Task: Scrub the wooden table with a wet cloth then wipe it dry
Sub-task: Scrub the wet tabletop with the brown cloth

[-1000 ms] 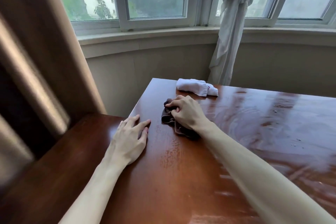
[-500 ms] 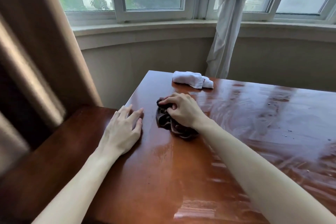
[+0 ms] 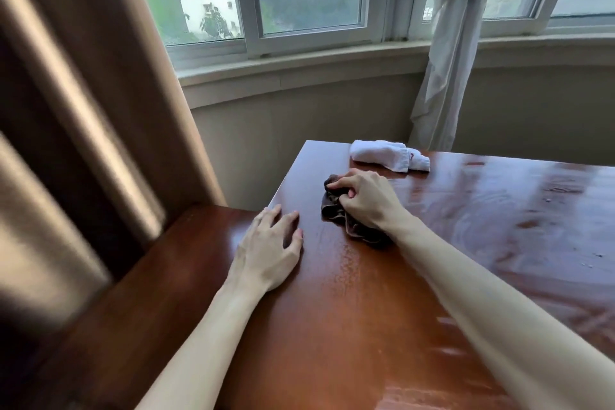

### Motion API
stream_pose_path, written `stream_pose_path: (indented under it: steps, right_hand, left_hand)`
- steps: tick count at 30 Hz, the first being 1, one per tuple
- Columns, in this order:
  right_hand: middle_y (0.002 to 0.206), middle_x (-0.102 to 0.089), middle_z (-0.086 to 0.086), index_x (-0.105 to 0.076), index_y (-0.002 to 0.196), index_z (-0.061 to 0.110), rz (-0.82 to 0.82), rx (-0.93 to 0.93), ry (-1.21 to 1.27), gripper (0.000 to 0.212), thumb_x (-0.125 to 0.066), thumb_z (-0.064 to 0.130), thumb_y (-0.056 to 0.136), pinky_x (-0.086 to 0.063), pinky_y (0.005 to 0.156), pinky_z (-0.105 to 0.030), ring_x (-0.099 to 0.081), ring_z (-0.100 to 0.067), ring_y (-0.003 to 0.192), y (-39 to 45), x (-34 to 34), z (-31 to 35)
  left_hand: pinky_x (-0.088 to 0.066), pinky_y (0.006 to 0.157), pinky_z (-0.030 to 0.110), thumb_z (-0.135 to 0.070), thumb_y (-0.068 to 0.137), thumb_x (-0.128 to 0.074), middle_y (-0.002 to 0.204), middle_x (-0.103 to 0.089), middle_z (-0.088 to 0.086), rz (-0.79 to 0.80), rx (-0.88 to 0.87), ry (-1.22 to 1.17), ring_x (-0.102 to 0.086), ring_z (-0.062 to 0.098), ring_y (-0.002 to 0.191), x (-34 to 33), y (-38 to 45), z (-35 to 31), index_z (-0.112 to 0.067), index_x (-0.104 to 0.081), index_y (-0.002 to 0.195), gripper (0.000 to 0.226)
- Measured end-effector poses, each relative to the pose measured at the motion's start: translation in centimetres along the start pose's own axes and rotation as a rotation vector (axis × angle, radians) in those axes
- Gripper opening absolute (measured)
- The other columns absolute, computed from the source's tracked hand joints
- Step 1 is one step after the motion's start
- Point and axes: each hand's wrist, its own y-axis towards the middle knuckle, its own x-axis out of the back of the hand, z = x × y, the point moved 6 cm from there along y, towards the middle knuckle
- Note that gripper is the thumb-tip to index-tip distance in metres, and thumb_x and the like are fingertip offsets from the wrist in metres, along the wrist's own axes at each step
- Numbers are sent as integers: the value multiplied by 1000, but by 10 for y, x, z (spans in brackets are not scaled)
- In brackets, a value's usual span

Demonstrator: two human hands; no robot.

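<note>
— Brown crumpled wet cloth [image 3: 349,220], why bunch it under your right hand [image 3: 364,198]?

— My fingers pinch it to scrub the glossy reddish wooden worktop [image 3: 366,309]; left hand [image 3: 269,250], fingers spread, steadies me.

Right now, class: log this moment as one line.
phase: wet scrub | right hand: grips brown cloth | left hand: flat on wooden table | white towel: unused

A lived-in room of a flat: a white-framed bay window [image 3: 309,0] facing apartment blocks, a knotted white sheer curtain [image 3: 452,53], a heavy tan drape [image 3: 109,76], and a glossy reddish-brown wooden bench [image 3: 366,293].
</note>
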Motion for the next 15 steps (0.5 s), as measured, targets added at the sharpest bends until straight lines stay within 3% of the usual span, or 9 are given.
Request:
stream_pose_path:
  steps: [6, 9, 12, 15]
  right_hand:
    - [126, -66, 20, -74, 118, 44, 81, 174, 73, 49, -52, 25, 78, -55, 86, -37, -57, -15, 99, -145, 21, 79]
    - [134, -62, 23, -72, 121, 45, 124, 328, 86, 57, -45, 25, 74, -54, 87, -27, -56, -13, 104, -209, 26, 118]
    - [133, -62, 23, -71, 122, 45, 203, 368, 131, 57, -52, 19, 75, -50, 95, -23, -59, -9, 113, -205, 32, 124]
    - [123, -68, 16, -73, 121, 42, 140, 235, 100, 51, -58, 18, 78, -51, 96, -28, -63, -15, 113, -160, 28, 118]
  left_hand:
    - [-20, 122, 32, -30, 101, -51, 158, -38, 8, -12, 10, -158, -24, 20, 151, 16, -13, -3, -16, -51, 145, 46]
    - [-26, 118, 30, -24, 100, -51, 150, -46, 6, -24, -31, -147, -33, 20, 146, 28, -35, -6, -15, -58, 137, 39]
    - [-34, 113, 31, -25, 99, -52, 142, -52, 1, 10, -15, -157, -45, 20, 136, 40, -64, -3, -17, -61, 132, 35]
    - [-39, 110, 35, -28, 100, -50, 140, -52, -1, -2, 5, -120, -48, 20, 131, 57, -109, 8, -17, -59, 133, 37]
